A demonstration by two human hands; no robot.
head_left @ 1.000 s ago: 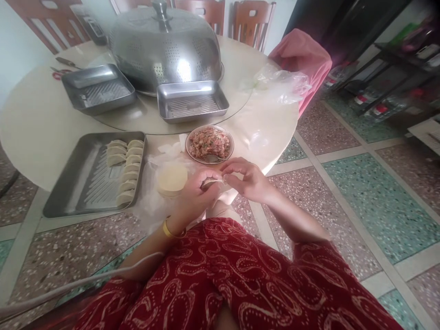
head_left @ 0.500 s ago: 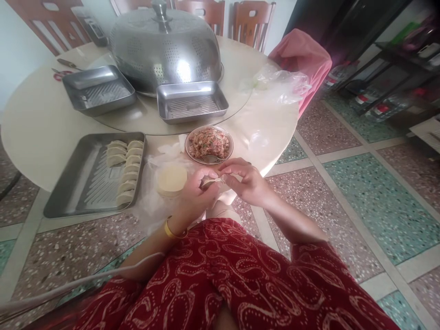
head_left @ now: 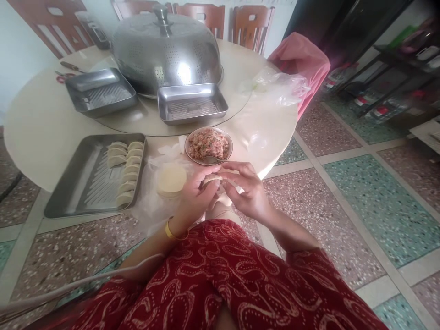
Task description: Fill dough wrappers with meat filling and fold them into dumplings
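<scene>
Between both hands, just off the table's front edge, is a pale folded dumpling (head_left: 212,180), mostly covered by fingers. My left hand (head_left: 199,190) is closed on its left side, thumb in front and fingers behind. On the right end, the thumb and forefinger of my right hand (head_left: 247,190) pinch the dough. Right behind the hands stands a bowl of minced filling (head_left: 208,143) with a spoon in it. A stack of round dumpling wrappers (head_left: 172,178) lies on a plastic bag left of my left hand. Farther left, several finished dumplings (head_left: 126,176) sit in two rows in a metal tray (head_left: 74,183).
Two smaller metal trays (head_left: 103,94) (head_left: 192,104) stand farther back, before a large perforated metal dome lid (head_left: 165,50). Scissors (head_left: 63,77) lie at the far left. A clear plastic bag (head_left: 282,87) rests at the table's right, by a chair draped in pink cloth (head_left: 302,59).
My right hand's fingers have shifted slightly along the dumpling's edge, the wrist dropping a little. My left hand keeps its hold. The view has tilted slightly.
</scene>
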